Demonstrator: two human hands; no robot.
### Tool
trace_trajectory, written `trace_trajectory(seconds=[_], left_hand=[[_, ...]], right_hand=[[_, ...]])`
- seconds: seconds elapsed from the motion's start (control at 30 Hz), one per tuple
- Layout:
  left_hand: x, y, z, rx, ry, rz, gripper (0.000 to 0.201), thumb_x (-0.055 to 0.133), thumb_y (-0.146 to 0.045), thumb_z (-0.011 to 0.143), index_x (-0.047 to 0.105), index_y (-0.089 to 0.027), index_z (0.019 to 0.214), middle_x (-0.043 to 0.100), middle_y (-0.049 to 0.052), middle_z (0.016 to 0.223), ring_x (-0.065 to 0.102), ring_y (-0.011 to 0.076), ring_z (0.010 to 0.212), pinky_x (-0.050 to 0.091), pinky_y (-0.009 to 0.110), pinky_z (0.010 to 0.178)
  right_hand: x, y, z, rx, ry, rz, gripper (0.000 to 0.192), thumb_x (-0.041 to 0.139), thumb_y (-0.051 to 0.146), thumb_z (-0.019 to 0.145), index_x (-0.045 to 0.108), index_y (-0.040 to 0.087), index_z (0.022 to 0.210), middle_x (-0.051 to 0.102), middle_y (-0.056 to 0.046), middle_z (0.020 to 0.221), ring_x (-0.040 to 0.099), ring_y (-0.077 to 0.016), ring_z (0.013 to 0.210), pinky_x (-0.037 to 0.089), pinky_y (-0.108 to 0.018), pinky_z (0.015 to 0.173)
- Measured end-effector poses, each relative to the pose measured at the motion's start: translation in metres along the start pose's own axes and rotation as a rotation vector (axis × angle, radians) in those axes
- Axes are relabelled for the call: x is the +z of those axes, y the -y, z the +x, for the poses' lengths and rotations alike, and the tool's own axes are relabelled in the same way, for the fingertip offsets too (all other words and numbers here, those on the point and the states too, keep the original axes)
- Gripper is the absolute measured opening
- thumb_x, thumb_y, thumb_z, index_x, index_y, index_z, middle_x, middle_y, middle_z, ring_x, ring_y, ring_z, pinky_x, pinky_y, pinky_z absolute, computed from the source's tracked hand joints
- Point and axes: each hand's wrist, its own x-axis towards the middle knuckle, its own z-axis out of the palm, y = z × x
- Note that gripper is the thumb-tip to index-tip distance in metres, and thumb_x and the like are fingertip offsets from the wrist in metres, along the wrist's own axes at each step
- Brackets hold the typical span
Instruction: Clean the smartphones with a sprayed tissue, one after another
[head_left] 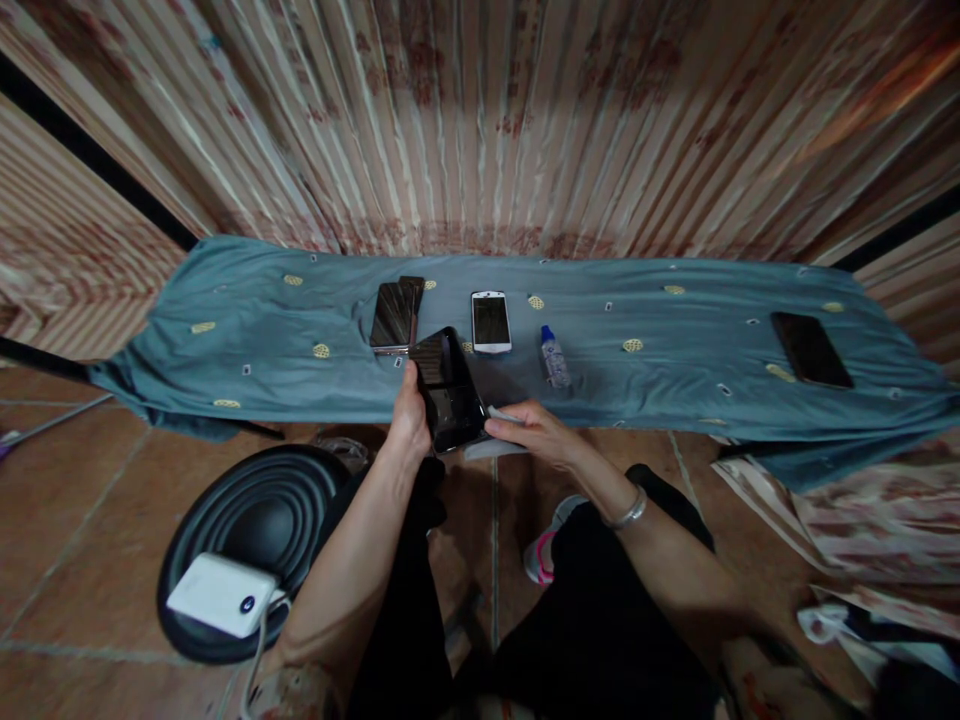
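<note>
Left hand (410, 420) grips one black device (452, 400); right hand (544, 434), one cloth (493, 450) (one bottle (555, 362) nearby).

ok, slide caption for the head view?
Left hand holds a glossy black object; right hand holds a grey cloth by its corner.

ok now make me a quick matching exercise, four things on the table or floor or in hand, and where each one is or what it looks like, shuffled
Things
1. small bottle
2. glossy black object
3. white device with a cable
4. dark flat slab

Places and looks
A. lying on a round black disc
B. near the right end of the teal cloth
C. held in the left hand
D. topped with a blue cap

Pairs: 1-D, 2-C, 3-A, 4-B
</note>
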Motion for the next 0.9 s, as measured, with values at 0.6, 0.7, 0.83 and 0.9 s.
trace_trajectory(seconds=[0.6, 0.7, 0.83, 0.9], left_hand=[[-0.01, 0.001, 0.007, -0.031, 0.152, -0.078, 0.07, 0.033, -0.062, 0.095, 0.056, -0.01, 0.136, 0.077, 0.014, 0.1, 0.072, 0.0294, 0.098, 0.052, 0.047, 0.099], [-0.007, 0.001, -0.001, -0.018, 0.268, -0.103, 0.077, 0.027, -0.069, 0.093, 0.055, -0.011, 0.137, 0.075, 0.016, 0.107, 0.069, 0.0319, 0.106, 0.05, 0.051, 0.099], [0.0, 0.003, -0.009, 0.005, 0.251, -0.097, 0.08, 0.023, -0.07, 0.093, 0.057, -0.011, 0.135, 0.075, 0.018, 0.107, 0.07, 0.031, 0.106, 0.051, 0.05, 0.099], [0.003, 0.005, -0.01, 0.008, 0.214, -0.076, 0.08, 0.024, -0.069, 0.093, 0.059, -0.009, 0.132, 0.075, 0.018, 0.105, 0.07, 0.0306, 0.105, 0.052, 0.048, 0.099]], right_hand=[[-0.014, -0.024, 0.014, -0.077, -0.171, -0.145, 0.038, 0.072, 0.053, 0.073, 0.061, 0.017, 0.066, 0.046, 0.007, 0.058, 0.039, -0.0082, 0.057, 0.029, -0.022, 0.054], [-0.013, -0.026, 0.013, -0.135, -0.275, -0.299, 0.033, 0.07, 0.049, 0.075, 0.063, 0.017, 0.071, 0.048, 0.007, 0.06, 0.04, -0.0087, 0.057, 0.031, -0.022, 0.055], [-0.008, -0.021, 0.009, -0.236, -0.438, -0.546, 0.018, 0.066, 0.036, 0.08, 0.069, 0.018, 0.081, 0.063, 0.003, 0.069, 0.055, -0.0133, 0.065, 0.04, -0.024, 0.063], [-0.006, -0.016, 0.006, -0.294, -0.486, -0.631, 0.014, 0.064, 0.03, 0.081, 0.072, 0.02, 0.086, 0.07, -0.001, 0.08, 0.062, -0.0169, 0.075, 0.044, -0.026, 0.071]])
